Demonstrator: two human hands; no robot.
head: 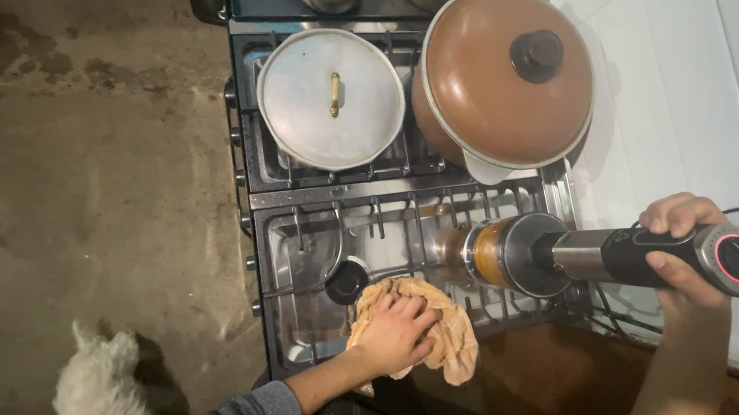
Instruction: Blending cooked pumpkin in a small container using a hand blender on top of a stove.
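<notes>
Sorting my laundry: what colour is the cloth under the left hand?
Light tan or beige cloth, seen in the head view.

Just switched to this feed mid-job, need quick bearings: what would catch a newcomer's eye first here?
The right hand grips a black and steel corded hand blender, held level over the steel gas stove, its bell end smeared orange-brown. The left hand presses a crumpled tan cloth on the stove's front edge. Behind sit a big brown lidded pot and a silver lidded pot.
</notes>
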